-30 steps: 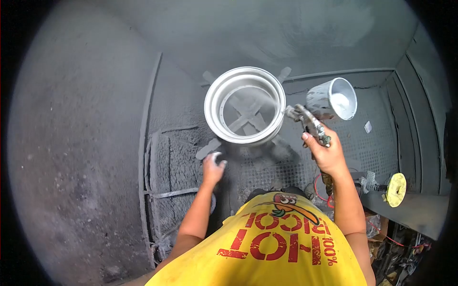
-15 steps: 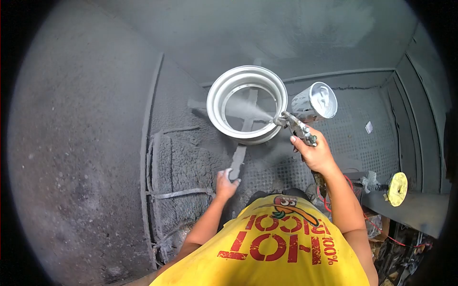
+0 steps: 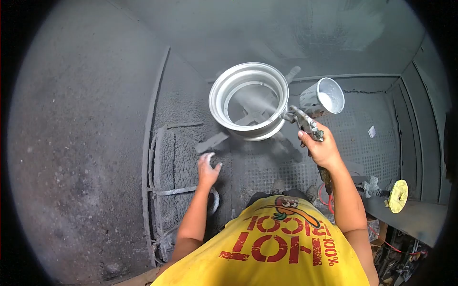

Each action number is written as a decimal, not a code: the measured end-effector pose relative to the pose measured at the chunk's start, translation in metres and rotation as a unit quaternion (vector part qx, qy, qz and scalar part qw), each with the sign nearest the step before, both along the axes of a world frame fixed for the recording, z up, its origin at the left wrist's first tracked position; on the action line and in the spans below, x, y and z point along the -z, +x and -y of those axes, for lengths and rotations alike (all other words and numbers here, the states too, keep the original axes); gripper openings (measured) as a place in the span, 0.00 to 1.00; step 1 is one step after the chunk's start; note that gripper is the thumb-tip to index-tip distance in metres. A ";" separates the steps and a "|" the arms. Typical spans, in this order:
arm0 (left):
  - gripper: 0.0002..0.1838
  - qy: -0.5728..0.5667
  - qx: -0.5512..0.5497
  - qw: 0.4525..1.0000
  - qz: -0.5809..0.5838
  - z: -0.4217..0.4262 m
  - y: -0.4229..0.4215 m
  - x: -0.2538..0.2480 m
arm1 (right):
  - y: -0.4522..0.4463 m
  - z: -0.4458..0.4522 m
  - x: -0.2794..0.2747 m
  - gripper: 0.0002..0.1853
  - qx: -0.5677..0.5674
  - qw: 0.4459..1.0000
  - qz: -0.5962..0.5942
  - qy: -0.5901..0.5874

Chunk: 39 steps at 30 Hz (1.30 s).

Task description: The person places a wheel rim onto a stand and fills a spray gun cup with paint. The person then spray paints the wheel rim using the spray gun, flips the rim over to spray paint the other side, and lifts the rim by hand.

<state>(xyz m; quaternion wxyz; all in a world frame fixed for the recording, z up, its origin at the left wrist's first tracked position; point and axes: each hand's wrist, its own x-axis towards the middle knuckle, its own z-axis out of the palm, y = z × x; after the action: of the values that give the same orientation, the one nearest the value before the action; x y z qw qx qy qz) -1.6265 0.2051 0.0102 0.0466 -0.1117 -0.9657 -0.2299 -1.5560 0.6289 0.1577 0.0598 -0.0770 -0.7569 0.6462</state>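
Head: right hand (image 3: 322, 147) holds spray gun (image 3: 306, 123) near rim (image 3: 217, 107) edge; left hand (image 3: 208, 171) apart.

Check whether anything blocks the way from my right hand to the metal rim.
Only the spray gun held in your right hand lies between it and the rim; no other obstacle is visible.

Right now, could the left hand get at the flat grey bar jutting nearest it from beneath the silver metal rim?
Probably yes: the bare left hand looks open and empty near the flat grey bar, with nothing visible between them.
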 end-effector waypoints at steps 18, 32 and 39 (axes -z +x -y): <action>0.23 0.094 0.094 0.983 0.124 -0.055 0.056 0.028 | -0.013 0.013 -0.029 0.16 -0.026 0.998 0.061 -0.005; 0.20 -0.115 0.005 0.991 0.066 -0.002 0.042 0.066 | -0.017 0.029 0.004 0.18 -0.041 0.999 0.010 0.006; 0.23 -0.027 0.079 0.989 0.121 -0.070 0.090 0.077 | -0.013 0.022 -0.007 0.17 -0.002 0.999 0.025 0.035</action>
<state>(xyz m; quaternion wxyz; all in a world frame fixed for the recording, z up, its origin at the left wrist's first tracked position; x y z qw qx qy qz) -1.5366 0.2755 -0.0669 -0.0921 -0.1600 -0.9582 -0.2185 -1.5687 0.6065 0.1645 0.0421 -0.0892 -0.7802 0.6177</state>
